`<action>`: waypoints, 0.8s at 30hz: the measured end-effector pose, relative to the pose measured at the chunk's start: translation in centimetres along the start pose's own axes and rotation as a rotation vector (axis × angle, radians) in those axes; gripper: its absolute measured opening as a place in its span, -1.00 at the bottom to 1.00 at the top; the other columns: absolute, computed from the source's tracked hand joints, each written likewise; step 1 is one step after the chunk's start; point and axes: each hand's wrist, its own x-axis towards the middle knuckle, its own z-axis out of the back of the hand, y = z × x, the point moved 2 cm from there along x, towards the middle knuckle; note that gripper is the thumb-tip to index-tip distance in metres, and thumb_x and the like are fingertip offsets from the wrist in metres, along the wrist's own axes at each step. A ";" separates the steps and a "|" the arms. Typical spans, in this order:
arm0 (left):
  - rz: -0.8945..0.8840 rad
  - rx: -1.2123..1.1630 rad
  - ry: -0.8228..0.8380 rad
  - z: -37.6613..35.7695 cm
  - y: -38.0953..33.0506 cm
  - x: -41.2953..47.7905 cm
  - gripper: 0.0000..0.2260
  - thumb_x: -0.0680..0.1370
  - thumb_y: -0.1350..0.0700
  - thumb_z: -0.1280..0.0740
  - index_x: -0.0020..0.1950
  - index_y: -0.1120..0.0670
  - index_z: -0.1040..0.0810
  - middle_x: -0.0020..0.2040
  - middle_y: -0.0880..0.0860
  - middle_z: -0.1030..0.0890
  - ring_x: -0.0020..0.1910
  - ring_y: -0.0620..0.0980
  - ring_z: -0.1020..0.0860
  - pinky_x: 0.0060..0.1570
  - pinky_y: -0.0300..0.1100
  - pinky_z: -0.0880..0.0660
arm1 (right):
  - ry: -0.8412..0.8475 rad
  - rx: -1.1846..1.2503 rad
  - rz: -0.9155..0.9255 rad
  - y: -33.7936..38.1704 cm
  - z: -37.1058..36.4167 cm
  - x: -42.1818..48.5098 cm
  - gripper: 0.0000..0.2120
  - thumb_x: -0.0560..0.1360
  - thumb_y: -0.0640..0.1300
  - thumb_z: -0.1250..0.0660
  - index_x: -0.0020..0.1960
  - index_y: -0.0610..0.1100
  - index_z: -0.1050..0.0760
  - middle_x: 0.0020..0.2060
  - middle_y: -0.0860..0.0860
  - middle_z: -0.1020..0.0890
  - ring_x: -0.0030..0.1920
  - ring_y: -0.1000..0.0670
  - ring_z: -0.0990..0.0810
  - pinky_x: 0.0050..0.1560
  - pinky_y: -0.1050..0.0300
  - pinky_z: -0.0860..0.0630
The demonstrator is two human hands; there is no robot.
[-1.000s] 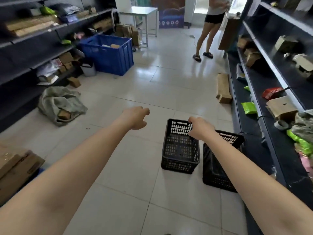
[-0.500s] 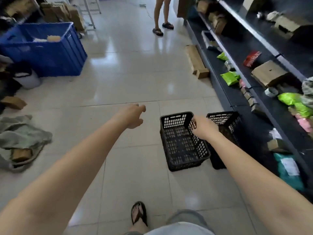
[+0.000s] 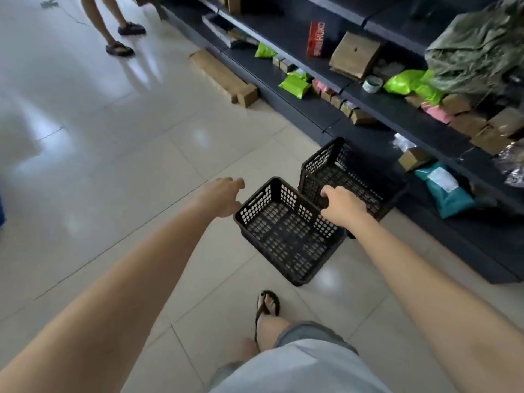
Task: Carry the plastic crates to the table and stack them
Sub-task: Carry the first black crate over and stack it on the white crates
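Observation:
Two black perforated plastic crates stand side by side on the tiled floor by the right-hand shelving. My right hand (image 3: 341,207) grips the right rim of the near crate (image 3: 286,231). The far crate (image 3: 351,177) sits just behind that hand, against the bottom shelf. My left hand (image 3: 224,195) hovers at the near crate's left corner with its fingers loosely curled and nothing in it; whether it touches the rim is unclear. The table is out of view.
Dark shelving (image 3: 326,114) with green packets, cardboard boxes and a teal parcel (image 3: 445,191) runs along the right. A long cardboard box (image 3: 224,78) lies on the floor by it. Another person's sandalled feet (image 3: 122,38) stand at the top left. My own foot (image 3: 268,304) is just below the crate.
My view has tilted down and swung right, closer to the crates. My left hand has moved in from the left to the near crate's corner. My right hand keeps its grip on the rim.

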 end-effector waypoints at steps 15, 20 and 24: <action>-0.401 0.190 0.194 -0.9 0.7 21.6 -0.54 0.53 0.03 -0.25 0.43 0.01 -0.30 0.25 0.12 -0.50 0.30 0.15 -0.46 0.15 0.02 -0.42 | 0.057 0.268 -0.559 -4.5 -7.3 5.4 -0.57 0.44 -0.15 -0.30 0.30 -0.05 -0.40 0.19 -0.18 -0.49 0.19 -0.23 -0.50 0.08 0.00 -0.47; -0.490 0.311 0.278 -7.0 0.5 30.0 -0.55 0.54 0.08 -0.24 0.43 0.01 -0.28 0.26 0.11 -0.49 0.29 0.14 -0.46 0.16 0.06 -0.44 | 0.080 0.323 -0.690 -5.4 -13.9 8.2 -0.58 0.47 -0.14 -0.29 0.32 -0.05 -0.38 0.20 -0.17 -0.48 0.22 -0.22 -0.45 0.11 -0.03 -0.46; -0.500 0.370 0.286 -13.2 0.8 36.8 -0.55 0.55 0.09 -0.23 0.43 0.03 -0.28 0.25 0.12 -0.49 0.28 0.16 -0.46 0.11 0.06 -0.45 | 0.121 0.332 -0.754 -6.9 -20.9 10.9 -0.55 0.47 -0.14 -0.30 0.35 -0.06 -0.35 0.22 -0.17 -0.46 0.23 -0.20 -0.42 0.12 -0.06 -0.46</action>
